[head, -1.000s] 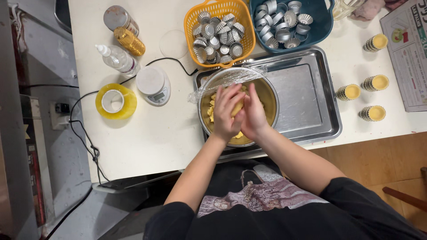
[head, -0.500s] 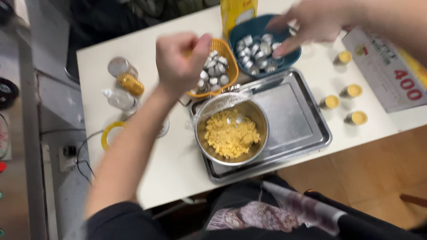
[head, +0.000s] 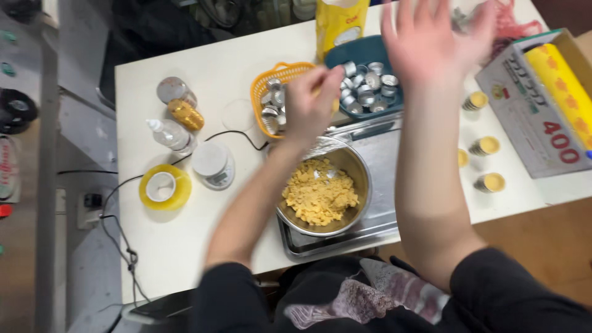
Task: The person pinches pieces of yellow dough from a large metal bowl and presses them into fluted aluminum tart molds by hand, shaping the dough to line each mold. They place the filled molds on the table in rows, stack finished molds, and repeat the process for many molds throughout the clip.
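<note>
Head cam: dough bowl (head: 324, 191) below both raised hands (head: 311, 108).

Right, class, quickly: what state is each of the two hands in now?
Left hand: closed loosely, above the orange basket; whether it holds anything cannot be told.
Right hand: open, fingers spread, empty.

Bowl (head: 345, 169) sits in the tray (head: 394, 154); two baskets (head: 265, 92) lie behind.

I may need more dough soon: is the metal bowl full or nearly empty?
Partly full: yellow crumbly dough covers the bottom of the metal bowl, with the inner wall bare above it.
</note>
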Demonstrator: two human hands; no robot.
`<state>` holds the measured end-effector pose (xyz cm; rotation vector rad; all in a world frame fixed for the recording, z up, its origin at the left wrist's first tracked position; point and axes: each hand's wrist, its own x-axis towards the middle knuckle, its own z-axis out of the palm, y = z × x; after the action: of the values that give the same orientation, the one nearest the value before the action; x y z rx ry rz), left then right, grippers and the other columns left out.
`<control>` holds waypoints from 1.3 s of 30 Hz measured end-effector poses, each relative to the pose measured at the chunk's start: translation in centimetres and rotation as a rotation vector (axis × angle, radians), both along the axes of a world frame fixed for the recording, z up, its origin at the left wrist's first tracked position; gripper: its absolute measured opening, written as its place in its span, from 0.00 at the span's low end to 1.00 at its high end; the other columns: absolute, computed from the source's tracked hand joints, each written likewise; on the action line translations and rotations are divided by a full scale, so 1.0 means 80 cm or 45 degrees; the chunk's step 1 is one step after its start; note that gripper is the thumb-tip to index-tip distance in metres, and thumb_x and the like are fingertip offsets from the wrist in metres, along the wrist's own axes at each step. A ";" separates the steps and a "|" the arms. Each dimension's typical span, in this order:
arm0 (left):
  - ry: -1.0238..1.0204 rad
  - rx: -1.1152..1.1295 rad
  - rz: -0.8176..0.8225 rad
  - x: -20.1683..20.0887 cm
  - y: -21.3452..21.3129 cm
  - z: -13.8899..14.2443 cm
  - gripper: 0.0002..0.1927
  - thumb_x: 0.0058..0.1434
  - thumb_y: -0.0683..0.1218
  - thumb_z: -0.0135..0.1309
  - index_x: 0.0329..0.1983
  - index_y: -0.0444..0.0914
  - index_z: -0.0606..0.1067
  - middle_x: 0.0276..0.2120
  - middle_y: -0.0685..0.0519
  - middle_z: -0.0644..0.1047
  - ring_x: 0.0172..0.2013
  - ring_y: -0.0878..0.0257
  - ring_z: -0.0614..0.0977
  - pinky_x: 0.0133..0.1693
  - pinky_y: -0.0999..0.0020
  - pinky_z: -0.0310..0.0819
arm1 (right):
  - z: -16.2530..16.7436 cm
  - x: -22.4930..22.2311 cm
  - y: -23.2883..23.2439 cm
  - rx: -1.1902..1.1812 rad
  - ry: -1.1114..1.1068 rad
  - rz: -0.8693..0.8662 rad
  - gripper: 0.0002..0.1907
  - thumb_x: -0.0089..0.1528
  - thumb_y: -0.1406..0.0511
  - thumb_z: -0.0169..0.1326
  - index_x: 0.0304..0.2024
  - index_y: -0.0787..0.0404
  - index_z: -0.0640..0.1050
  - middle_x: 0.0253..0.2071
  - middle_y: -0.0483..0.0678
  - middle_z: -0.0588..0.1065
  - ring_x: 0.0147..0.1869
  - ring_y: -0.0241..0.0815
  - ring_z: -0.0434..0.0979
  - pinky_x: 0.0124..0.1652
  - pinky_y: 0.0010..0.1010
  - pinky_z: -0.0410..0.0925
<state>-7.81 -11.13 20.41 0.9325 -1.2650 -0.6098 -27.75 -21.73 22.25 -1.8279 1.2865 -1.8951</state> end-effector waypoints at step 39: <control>0.962 0.306 -0.149 0.006 0.132 -0.210 0.36 0.76 0.57 0.33 0.80 0.35 0.45 0.79 0.46 0.48 0.79 0.54 0.45 0.75 0.56 0.36 | -0.210 0.159 0.187 0.928 -0.201 1.453 0.57 0.64 0.29 0.22 0.79 0.64 0.48 0.83 0.53 0.44 0.87 0.51 0.35 0.78 0.44 0.34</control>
<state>-7.36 -0.55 3.62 0.7130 -0.5739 -1.0988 -15.01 -6.73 5.42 -1.4234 0.4989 -0.7738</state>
